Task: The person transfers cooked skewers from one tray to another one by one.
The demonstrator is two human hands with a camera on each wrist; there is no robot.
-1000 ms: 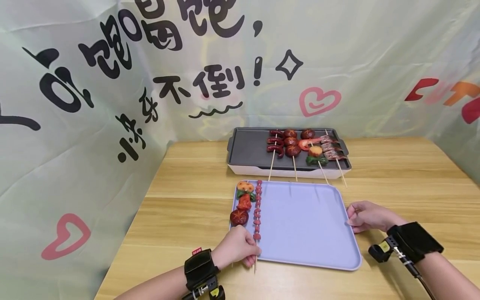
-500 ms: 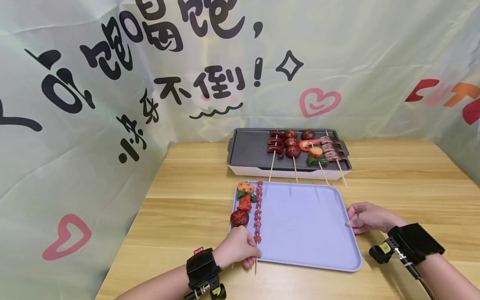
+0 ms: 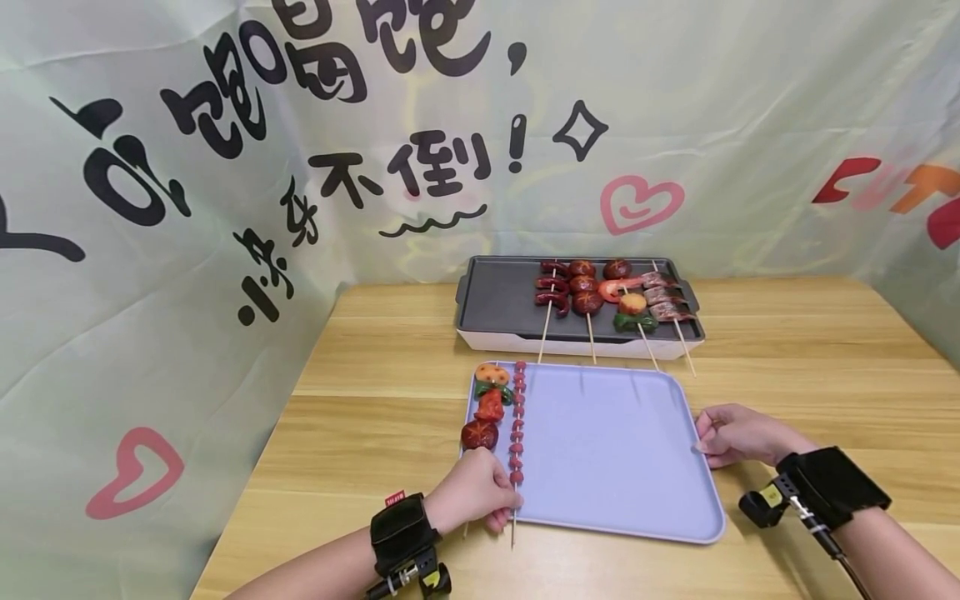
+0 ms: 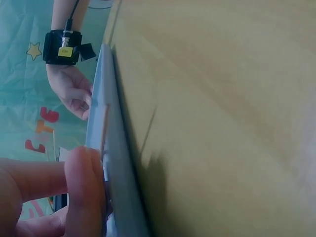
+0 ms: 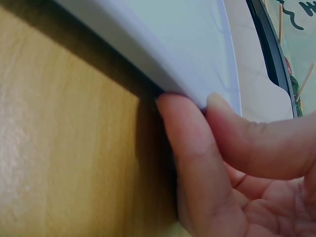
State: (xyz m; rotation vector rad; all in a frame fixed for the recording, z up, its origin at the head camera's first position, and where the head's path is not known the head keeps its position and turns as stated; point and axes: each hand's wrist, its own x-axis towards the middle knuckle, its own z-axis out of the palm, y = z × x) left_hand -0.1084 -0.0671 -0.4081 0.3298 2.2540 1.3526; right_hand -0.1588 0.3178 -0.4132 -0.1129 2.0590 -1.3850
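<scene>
A lavender tray [image 3: 607,450] lies on the wooden table. Along its left side is a skewer of small red meat pieces [image 3: 517,421]. My left hand [image 3: 474,492] is at the tray's front left corner, its thumb and fingers pinching the bare stick of that skewer; the stick's end [image 4: 104,129] shows in the left wrist view. Left of it, a mixed skewer with a mushroom [image 3: 480,434] at its lower end runs under the hand, which hides part of its stick. My right hand [image 3: 738,435] pinches the tray's right rim between thumb and index finger [image 5: 190,133].
Behind the tray stands a grill with a dark plate [image 3: 498,296] and white base. Several skewers lie on its middle and right, among them red sausages [image 3: 552,284], mushrooms [image 3: 585,284] and fish pieces [image 3: 664,297]; their sticks point toward the tray. A printed cloth [image 3: 420,100] hangs behind.
The small red meat skewer has shifted very slightly to the right at its lower end. Both hands have stayed nearly still.
</scene>
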